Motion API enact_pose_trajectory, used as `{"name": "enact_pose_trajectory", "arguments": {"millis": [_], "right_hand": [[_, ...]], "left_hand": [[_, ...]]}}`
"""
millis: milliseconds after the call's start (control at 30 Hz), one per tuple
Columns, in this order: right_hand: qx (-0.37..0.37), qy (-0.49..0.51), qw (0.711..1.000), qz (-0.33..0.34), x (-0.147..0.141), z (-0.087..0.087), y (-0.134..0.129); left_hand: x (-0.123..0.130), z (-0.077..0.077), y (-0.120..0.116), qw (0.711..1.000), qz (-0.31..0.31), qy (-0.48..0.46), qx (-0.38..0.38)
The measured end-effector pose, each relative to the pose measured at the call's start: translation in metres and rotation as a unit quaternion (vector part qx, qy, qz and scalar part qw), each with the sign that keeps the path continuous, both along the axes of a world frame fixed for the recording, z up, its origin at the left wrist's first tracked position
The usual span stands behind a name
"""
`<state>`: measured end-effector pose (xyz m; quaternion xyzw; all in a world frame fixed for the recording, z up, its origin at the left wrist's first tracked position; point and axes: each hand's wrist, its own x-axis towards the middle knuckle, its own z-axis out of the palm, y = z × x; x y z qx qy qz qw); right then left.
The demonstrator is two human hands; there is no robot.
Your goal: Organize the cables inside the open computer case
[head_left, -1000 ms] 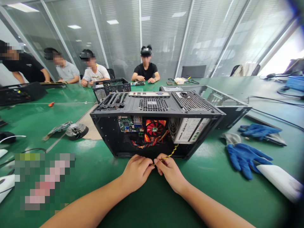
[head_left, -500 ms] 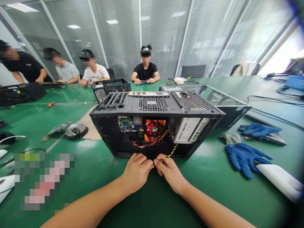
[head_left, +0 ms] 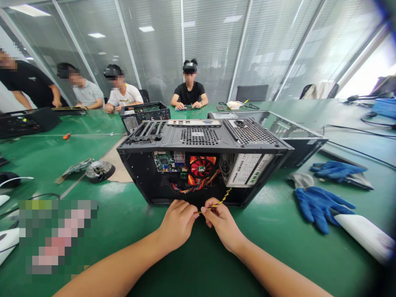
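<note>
A black computer case (head_left: 194, 142) stands before me on the green table, its side open towards me. Inside are a motherboard (head_left: 163, 161), a red fan (head_left: 199, 167), a power supply (head_left: 247, 170) and a bundle of coloured wires (head_left: 192, 189). A twisted yellow-and-black cable (head_left: 225, 197) runs down from near the power supply to my hands. My right hand (head_left: 218, 216) pinches it between thumb and fingers. Close beside it, my left hand (head_left: 181, 218) is closed on the cable's lower stretch. My fingers hide the cable's end.
Blue gloves (head_left: 320, 204) and a white object (head_left: 365, 235) lie to the right. Another open case (head_left: 303, 146) stands behind. A round metal part (head_left: 99, 170) sits left on brown cardboard (head_left: 119, 163). Several people, one a person in black (head_left: 189, 93), are across the table.
My hands have drawn very slightly apart, so a short piece of cable shows between them. At the far left, a standing person has shifted a little.
</note>
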<state>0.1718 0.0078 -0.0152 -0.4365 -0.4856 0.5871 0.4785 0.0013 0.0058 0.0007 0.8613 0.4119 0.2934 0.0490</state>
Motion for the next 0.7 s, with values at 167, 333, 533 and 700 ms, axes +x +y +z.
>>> {"name": "enact_pose_trajectory", "arguments": {"millis": [167, 333, 533, 700], "right_hand": [[0.001, -0.014, 1.0, 0.001, 0.0, -0.0012, 0.0002], [-0.001, 0.006, 1.0, -0.003, -0.0006, 0.0, -0.0007], [0.003, -0.013, 1.0, -0.01, -0.0005, 0.0004, -0.0004], [0.006, -0.028, 0.999, -0.015, 0.0004, -0.0003, 0.0005]], "left_hand": [[0.0003, -0.0012, 0.0001, 1.0, 0.002, -0.012, -0.011], [0.0005, -0.0021, 0.0019, 1.0, 0.007, 0.002, -0.024], [-0.0011, -0.0044, 0.0014, 1.0, -0.002, 0.018, -0.007], [-0.0031, -0.0067, 0.0014, 0.999, -0.013, 0.031, 0.032]]}}
